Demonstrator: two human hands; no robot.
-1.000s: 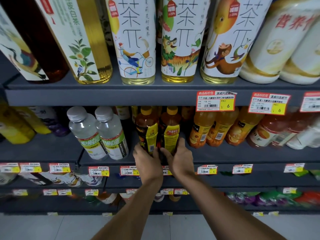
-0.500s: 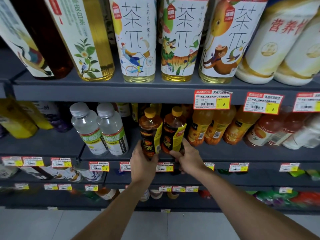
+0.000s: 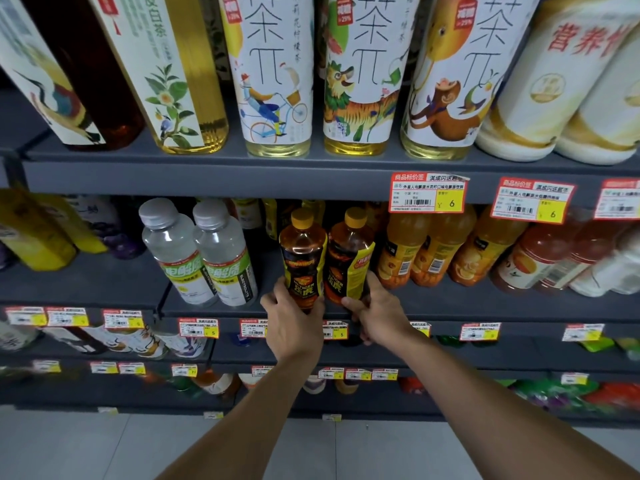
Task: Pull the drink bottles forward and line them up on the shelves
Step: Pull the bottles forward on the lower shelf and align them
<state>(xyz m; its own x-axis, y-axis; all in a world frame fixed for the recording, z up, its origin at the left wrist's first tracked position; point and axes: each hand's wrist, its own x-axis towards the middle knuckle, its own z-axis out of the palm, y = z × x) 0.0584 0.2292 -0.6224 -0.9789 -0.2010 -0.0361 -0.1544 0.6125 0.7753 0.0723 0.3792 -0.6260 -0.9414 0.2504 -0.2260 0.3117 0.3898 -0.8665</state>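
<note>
Your left hand (image 3: 292, 327) gripped the left amber bottle (image 3: 302, 252), your right hand (image 3: 381, 317) the right amber bottle (image 3: 348, 254), both upright, caps up, nearer the shelf (image 3: 485, 308) edge than before.

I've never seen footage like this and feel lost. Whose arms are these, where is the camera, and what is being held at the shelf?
There is no machine here. These are a person's two bare arms, filmed by one wide-angle camera worn on the head, which looks forward and down at store shelves. The left hand grips the left amber bottle, and the right hand grips the right amber bottle beside it. Both bottles have yellow caps and are upright near the front of the middle shelf. To their left stand two clear bottles with grey caps, and to their right are orange juice bottles. Tall tea bottles fill the shelf above. Price tags line the shelf edges.
</note>
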